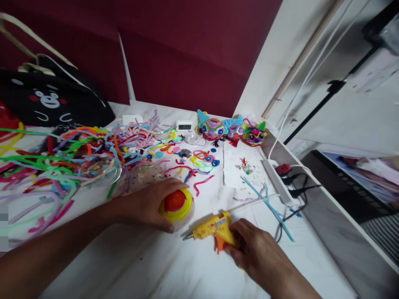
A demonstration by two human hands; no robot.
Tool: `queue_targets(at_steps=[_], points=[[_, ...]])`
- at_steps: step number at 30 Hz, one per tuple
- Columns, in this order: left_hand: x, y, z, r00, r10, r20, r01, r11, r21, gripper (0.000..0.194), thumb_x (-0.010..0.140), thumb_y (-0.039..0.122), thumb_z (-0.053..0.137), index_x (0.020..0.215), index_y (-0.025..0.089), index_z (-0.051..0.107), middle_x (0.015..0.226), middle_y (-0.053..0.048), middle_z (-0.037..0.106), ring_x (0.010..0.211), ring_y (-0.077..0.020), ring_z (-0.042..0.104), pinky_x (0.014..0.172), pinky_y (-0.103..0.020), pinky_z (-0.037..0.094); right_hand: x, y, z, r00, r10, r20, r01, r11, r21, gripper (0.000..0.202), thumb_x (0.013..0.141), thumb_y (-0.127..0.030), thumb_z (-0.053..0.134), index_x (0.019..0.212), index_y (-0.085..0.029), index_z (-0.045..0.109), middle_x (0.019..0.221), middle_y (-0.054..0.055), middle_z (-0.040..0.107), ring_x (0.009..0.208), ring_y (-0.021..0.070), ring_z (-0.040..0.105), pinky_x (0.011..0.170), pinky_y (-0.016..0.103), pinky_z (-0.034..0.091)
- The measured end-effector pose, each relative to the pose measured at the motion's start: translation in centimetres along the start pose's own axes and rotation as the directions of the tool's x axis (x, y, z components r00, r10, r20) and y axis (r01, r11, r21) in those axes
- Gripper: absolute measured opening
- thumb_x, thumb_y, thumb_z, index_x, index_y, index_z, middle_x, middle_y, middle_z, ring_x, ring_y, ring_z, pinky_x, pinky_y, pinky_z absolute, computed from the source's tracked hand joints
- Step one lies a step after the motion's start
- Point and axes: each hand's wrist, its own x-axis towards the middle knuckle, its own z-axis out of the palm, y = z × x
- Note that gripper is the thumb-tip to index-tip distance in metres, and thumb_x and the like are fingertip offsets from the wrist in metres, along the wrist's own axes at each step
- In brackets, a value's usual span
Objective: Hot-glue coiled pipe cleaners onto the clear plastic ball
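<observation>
My left hand (152, 207) is closed around the side of a clear plastic ball (188, 216) near the middle of the table. Yellow pipe cleaner (186, 202) is coiled on its surface around an orange-red coil (174, 201). In my right hand (254, 248) is a yellow hot glue gun (212, 226) with an orange trigger. Its metal nozzle points left, just below the ball and apart from it. My right fingers wrap the handle, partly hiding it.
Loose pipe cleaners (67, 160) cover the table's left side. Three decorated animal heads (212, 128) stand at the back beside a small digital clock (184, 126). A white power strip (283, 185) with plugs lies right, near blue pipe cleaners (268, 203). A black bag (52, 93) stands back left.
</observation>
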Motion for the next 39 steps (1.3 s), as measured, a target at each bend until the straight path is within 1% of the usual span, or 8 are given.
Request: queue_targets(at_steps=[3, 7, 11, 18, 22, 29, 35, 39], points=[[0.3, 0.27, 0.07, 0.999, 0.028, 0.018, -0.028, 1.0, -0.014, 0.085, 0.067, 0.056, 0.087, 0.14, 0.029, 0.054, 0.146, -0.008, 0.058, 0.135, -0.0364, 0.052, 0.119, -0.047, 0.038, 0.05, -0.06, -0.09, 1.0, 0.01, 0.015, -0.01, 1.0, 0.018, 0.013, 0.09, -0.029, 0.062, 0.1, -0.021, 0.066, 0.094, 0.005, 0.065, 0.075, 0.0198, 0.062, 0.067, 0.031, 0.04], [0.45, 0.23, 0.16, 0.999, 0.007, 0.038, -0.006, 0.999, -0.038, 0.084, 0.069, 0.058, 0.086, 0.141, 0.027, 0.053, 0.149, -0.011, 0.053, 0.138, -0.0372, 0.047, 0.121, -0.049, 0.033, 0.15, -0.13, -0.12, 1.0, 0.017, 0.019, -0.018, 0.998, 0.053, 0.012, 0.09, -0.028, 0.061, 0.099, -0.021, 0.065, 0.095, 0.005, 0.066, 0.077, 0.0201, 0.062, 0.069, 0.031, 0.041], [0.57, 0.14, 0.24, 1.0, -0.003, 0.029, 0.005, 0.998, -0.065, 0.071, 0.074, 0.058, 0.081, 0.133, 0.026, 0.057, 0.141, -0.01, 0.058, 0.132, -0.0363, 0.051, 0.119, -0.049, 0.037, 0.22, -0.05, -0.02, 1.0, 0.024, 0.021, -0.025, 0.997, 0.07, 0.015, 0.09, -0.029, 0.06, 0.101, -0.021, 0.066, 0.096, 0.006, 0.067, 0.076, 0.0204, 0.063, 0.069, 0.032, 0.042], [0.75, 0.13, 0.24, 0.999, 0.03, 0.032, -0.028, 0.997, -0.067, 0.066, 0.077, 0.061, 0.078, 0.131, 0.029, 0.059, 0.138, -0.009, 0.059, 0.13, -0.0338, 0.052, 0.117, -0.047, 0.039, 0.21, 0.28, 0.16, 1.0, 0.0, 0.005, 0.0, 0.997, 0.075, 0.012, 0.09, -0.031, 0.061, 0.096, -0.022, 0.066, 0.093, 0.005, 0.067, 0.073, 0.0192, 0.061, 0.067, 0.031, 0.041], [0.79, 0.11, 0.22, 0.999, 0.035, 0.039, -0.033, 0.998, -0.048, 0.066, 0.077, 0.059, 0.079, 0.131, 0.028, 0.058, 0.14, -0.009, 0.058, 0.131, -0.0338, 0.052, 0.117, -0.047, 0.039, 0.2, 0.17, 0.1, 1.0, 0.003, 0.012, -0.004, 0.997, 0.081, 0.012, 0.09, -0.03, 0.061, 0.096, -0.021, 0.065, 0.094, 0.005, 0.066, 0.074, 0.0194, 0.061, 0.068, 0.031, 0.041], [0.69, 0.13, 0.21, 0.999, 0.016, 0.051, -0.014, 0.999, -0.043, 0.073, 0.077, 0.068, 0.074, 0.133, 0.025, 0.056, 0.145, -0.013, 0.055, 0.138, -0.0371, 0.048, 0.121, -0.051, 0.035, 0.15, 0.02, 0.0, 0.999, 0.028, 0.02, -0.03, 0.993, 0.111, 0.011, 0.089, -0.027, 0.063, 0.097, -0.02, 0.067, 0.091, 0.004, 0.065, 0.072, 0.0183, 0.059, 0.066, 0.03, 0.041], [0.28, -0.06, 0.58, 1.0, -0.01, 0.01, 0.01, 1.0, -0.029, 0.093, 0.071, 0.073, 0.077, 0.144, 0.023, 0.047, 0.153, -0.016, 0.05, 0.142, -0.0397, 0.045, 0.123, -0.053, 0.033, -0.02, 0.34, 0.23, 1.0, -0.023, -0.002, 0.023, 0.988, 0.153, 0.015, 0.087, -0.022, 0.063, 0.1, -0.021, 0.071, 0.094, 0.004, 0.065, 0.074, 0.0174, 0.057, 0.067, 0.029, 0.04], [0.32, 0.0, 0.75, 0.999, 0.026, -0.041, -0.026, 1.0, 0.0, 0.084, 0.069, 0.065, 0.082, 0.135, 0.023, 0.053, 0.146, -0.015, 0.058, 0.136, -0.0386, 0.052, 0.119, -0.051, 0.04, 0.01, 0.24, 0.42, 1.0, 0.006, -0.025, -0.002, 0.99, 0.143, 0.014, 0.084, -0.018, 0.063, 0.097, -0.019, 0.067, 0.09, 0.005, 0.067, 0.072, 0.0178, 0.057, 0.066, 0.03, 0.04]])
